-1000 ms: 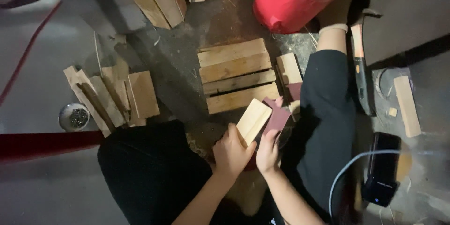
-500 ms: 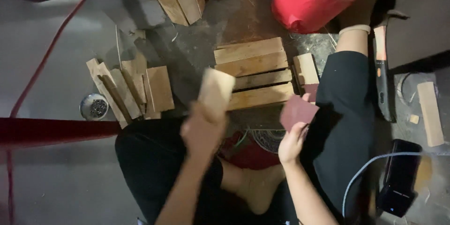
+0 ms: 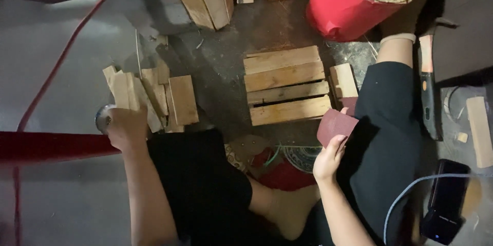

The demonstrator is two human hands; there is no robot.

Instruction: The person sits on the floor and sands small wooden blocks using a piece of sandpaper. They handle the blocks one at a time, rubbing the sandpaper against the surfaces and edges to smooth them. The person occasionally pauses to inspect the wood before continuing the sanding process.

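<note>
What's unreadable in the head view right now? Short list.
- Left hand: back of hand faces the camera, so whether the fingers grip anything at the pile of wood pieces cannot be told.
- Small round metal object: half hidden by that hand.
- Red cylinder: cut off by the top edge.
- Sandpaper sheet in right hand: grit side too dark to judge.

Just ahead of the left hand [image 3: 126,128] a heap of wood offcuts [image 3: 154,97] blocks the floor; bare floor [image 3: 61,71] opens further left. Ahead of the right hand [image 3: 328,161], four laid planks [image 3: 285,84] fill the space, and the red drum [image 3: 354,7] stands beyond. Right of it, perhaps a handsaw [image 3: 429,87].
</note>
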